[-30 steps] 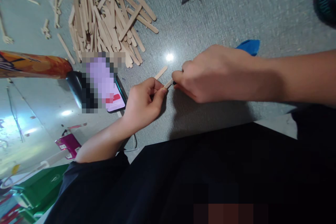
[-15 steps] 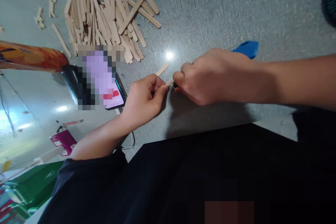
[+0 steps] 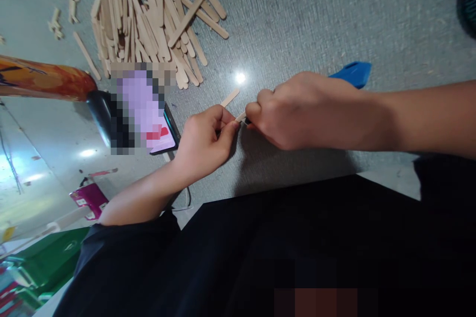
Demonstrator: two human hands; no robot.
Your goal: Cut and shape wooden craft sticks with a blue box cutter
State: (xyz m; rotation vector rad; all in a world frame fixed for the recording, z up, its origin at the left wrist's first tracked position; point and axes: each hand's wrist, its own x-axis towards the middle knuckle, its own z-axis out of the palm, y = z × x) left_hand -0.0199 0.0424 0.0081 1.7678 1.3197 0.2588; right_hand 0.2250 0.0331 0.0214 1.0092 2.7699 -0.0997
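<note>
Left hand pinches a thin wooden stick on the grey floor, just in front of my knees. My right hand is closed around a small dark tool, its tip touching the stick's near end. I see the stick pile well apart, a phone near the left hand.

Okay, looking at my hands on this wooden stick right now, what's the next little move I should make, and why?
Probably press the dark tool tip down through the stick: your left hand pins it against the mat, and your right hand already has the tip set beside your left fingertips.
</note>
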